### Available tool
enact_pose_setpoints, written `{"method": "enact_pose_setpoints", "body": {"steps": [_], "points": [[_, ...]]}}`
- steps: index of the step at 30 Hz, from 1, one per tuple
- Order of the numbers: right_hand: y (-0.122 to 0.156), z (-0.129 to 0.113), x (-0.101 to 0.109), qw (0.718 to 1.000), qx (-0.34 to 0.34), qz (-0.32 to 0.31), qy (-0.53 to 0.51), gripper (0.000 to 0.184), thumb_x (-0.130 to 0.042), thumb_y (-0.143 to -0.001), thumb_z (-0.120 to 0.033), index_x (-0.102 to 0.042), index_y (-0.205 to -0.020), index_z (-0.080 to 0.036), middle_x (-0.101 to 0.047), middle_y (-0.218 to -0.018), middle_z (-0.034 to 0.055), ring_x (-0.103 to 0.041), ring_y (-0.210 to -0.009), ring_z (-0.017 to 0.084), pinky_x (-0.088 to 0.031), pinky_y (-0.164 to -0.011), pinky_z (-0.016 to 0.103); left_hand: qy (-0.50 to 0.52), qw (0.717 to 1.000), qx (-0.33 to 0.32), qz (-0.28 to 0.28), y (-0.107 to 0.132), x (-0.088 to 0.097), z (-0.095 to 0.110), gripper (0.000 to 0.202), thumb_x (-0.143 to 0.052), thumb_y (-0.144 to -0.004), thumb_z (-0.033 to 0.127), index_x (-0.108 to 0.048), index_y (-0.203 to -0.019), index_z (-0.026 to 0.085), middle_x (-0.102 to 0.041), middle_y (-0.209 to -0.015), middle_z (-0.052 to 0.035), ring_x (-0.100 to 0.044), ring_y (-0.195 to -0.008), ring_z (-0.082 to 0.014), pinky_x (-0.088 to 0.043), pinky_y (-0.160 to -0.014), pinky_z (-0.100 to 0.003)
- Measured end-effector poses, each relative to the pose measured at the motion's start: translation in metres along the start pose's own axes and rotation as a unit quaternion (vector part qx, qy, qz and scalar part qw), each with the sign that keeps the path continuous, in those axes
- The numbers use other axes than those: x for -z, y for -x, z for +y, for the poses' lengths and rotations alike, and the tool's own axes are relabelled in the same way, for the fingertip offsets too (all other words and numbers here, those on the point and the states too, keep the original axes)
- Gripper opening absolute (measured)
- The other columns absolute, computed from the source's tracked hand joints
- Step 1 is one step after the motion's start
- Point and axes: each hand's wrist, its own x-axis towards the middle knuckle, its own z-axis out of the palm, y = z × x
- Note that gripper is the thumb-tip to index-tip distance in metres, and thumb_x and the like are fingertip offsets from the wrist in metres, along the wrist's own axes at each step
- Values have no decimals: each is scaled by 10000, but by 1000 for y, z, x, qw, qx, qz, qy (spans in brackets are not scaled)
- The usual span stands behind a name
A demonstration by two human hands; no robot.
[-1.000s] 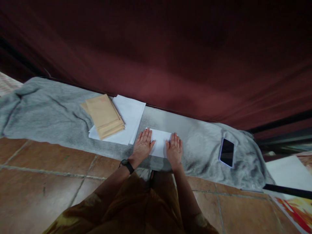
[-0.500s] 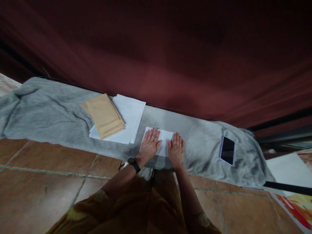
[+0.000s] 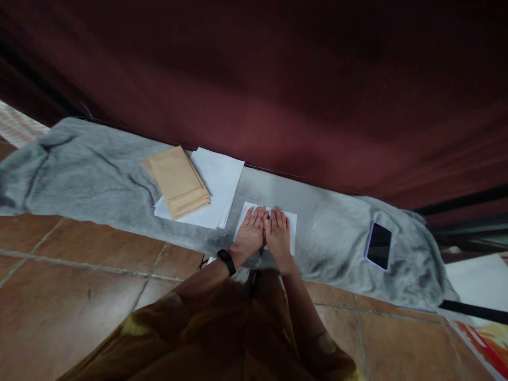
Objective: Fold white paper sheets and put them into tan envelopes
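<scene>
A folded white paper (image 3: 289,225) lies on a grey blanket (image 3: 95,180) spread over the tiled floor. My left hand (image 3: 251,235), with a black band on its wrist, lies flat on the paper's left half, fingers stretched out. My right hand (image 3: 278,236) lies flat beside it, touching it, fingers also straight. Both palms press the sheet down and cover most of it. Neither hand grips anything.
A stack of tan envelopes (image 3: 178,181) rests on a pile of white sheets (image 3: 216,182) to the left. A dark phone (image 3: 379,245) lies on the blanket at the right. A dark red curtain (image 3: 278,90) hangs behind. Printed papers (image 3: 482,338) lie at the lower right.
Both hands slid toward each other over the paper until they touch at its middle. The camera view shifted slightly.
</scene>
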Motion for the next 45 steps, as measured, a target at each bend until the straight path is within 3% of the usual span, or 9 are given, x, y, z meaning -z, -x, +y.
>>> {"method": "enact_pose_setpoints", "body": {"steps": [8,14,20,25,29,45], "points": [[4,3,0,1000,-2,-1,22,539,-245,-1099,-349,-436,-1561,-148,-396,-1641,142,-361,-1494,282,-241,-1235,511,-11,1000,-18,-23,-3,2,3,585,-316,-987,161,-401,-1536,-24,-330,-1639,-227,-190,-1570,-323,-102,-1315,-551],[5,8,0,999,9,-16,36,534,-249,-1093,-313,-392,-1587,-169,-369,-1654,152,-319,-1516,279,-239,-1226,535,-18,1000,-15,-17,-3,-2,2,584,-303,-1002,181,-385,-1557,21,-376,-1634,-184,-235,-1559,-311,-136,-1309,-556],[6,8,0,999,1,-18,40,543,-233,-1100,-338,-391,-1587,-158,-366,-1657,144,-325,-1512,284,-226,-1233,520,-16,1000,-19,-14,-3,-3,1,585,-329,-1008,198,-374,-1557,2,-357,-1635,-214,-253,-1561,-305,-138,-1310,-550],[9,14,3,998,-12,-25,54,530,-277,-1094,-324,-383,-1592,-178,-333,-1673,139,-297,-1530,281,-209,-1240,532,-13,1000,-4,-5,-1,-5,0,588,-344,-1040,301,-360,-1580,68,-362,-1644,-175,-270,-1561,-288,-152,-1303,-557],[11,21,3,998,-29,1,54,536,-298,-1094,-347,-387,-1590,-165,-361,-1655,164,-323,-1518,303,-253,-1219,542,6,999,22,23,2,-7,-4,585,-361,-1058,375,-374,-1582,115,-334,-1664,-144,-262,-1565,-271,-182,-1299,-520],[25,50,-1,992,-52,96,56,609,-270,-1100,-415,-352,-1588,-60,-447,-1589,223,-417,-1457,334,-313,-1185,553,6,991,113,64,11,-7,-24,658,-288,-1072,419,-336,-1576,-2,-305,-1656,-207,-251,-1566,-302,-202,-1287,-489]]}}
